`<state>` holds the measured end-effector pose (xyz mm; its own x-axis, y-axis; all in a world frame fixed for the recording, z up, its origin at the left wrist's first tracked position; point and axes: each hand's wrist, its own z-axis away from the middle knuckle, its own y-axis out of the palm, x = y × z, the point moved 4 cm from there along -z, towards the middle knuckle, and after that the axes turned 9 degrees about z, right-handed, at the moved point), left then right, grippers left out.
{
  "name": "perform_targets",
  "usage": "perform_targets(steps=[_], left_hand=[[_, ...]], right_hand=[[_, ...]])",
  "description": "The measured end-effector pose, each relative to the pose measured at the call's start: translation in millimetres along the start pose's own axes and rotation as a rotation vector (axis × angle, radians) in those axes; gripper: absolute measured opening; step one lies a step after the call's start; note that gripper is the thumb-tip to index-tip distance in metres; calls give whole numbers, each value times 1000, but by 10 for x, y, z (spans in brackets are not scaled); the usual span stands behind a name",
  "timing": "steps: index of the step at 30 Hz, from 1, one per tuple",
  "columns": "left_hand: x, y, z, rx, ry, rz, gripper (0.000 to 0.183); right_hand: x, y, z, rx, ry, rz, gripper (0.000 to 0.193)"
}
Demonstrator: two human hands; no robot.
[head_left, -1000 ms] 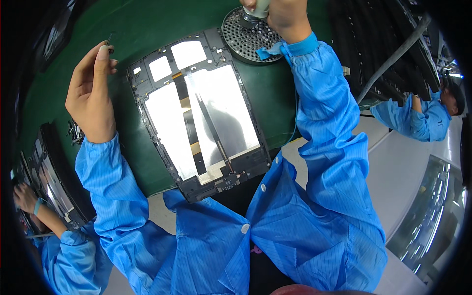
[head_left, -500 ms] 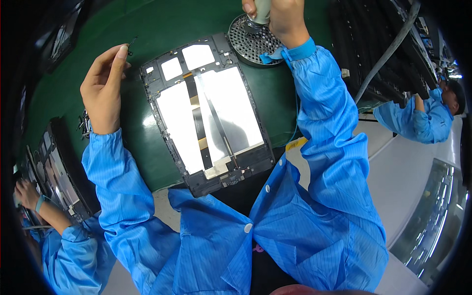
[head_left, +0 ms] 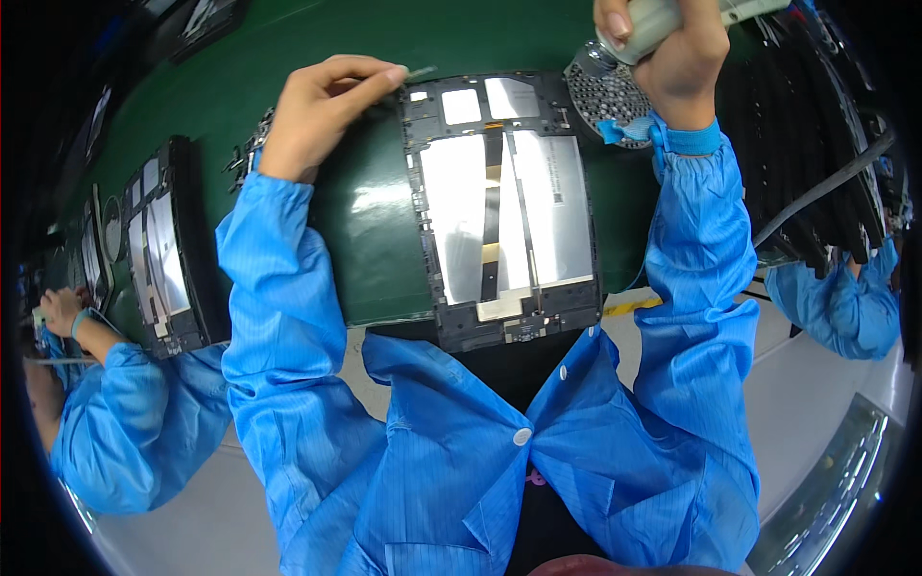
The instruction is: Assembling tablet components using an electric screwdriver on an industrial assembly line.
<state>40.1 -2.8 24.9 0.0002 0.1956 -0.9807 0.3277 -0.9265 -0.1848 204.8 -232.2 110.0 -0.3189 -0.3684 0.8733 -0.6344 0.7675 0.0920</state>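
Left hand (head_left: 325, 110): pinching small part (head_left: 421, 73), perhaps risking a drop through slight fingertip hold. Right hand (head_left: 680, 77): gripping tool (head_left: 649, 23).

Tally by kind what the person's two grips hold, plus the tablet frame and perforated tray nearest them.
Thin strip in the left grip: 1
Pale metal-nosed tool in the right grip: 1
Tablet frame: 1
Round perforated tray: 1
Total: 4

A head-worn fisheye looks down — close over the green table (head_left: 375, 259).
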Motion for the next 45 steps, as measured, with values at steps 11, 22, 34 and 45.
perform_targets(steps=[11, 22, 34, 45], left_hand=[[62, 198, 18, -82, 189, -14, 20], [71, 203, 29, -41, 172, -34, 25], [52, 172, -15, 76, 39, 29, 23], [168, 111, -74, 84, 108, -60, 21]], right_hand=[[-50, 1071, -172, 120, 7, -140, 16], [-272, 1086, -109, 120, 49, -144, 18], [-412, 1157, -110, 161, 49, -153, 17], [-426, 1151, -102, 164, 34, -137, 17]])
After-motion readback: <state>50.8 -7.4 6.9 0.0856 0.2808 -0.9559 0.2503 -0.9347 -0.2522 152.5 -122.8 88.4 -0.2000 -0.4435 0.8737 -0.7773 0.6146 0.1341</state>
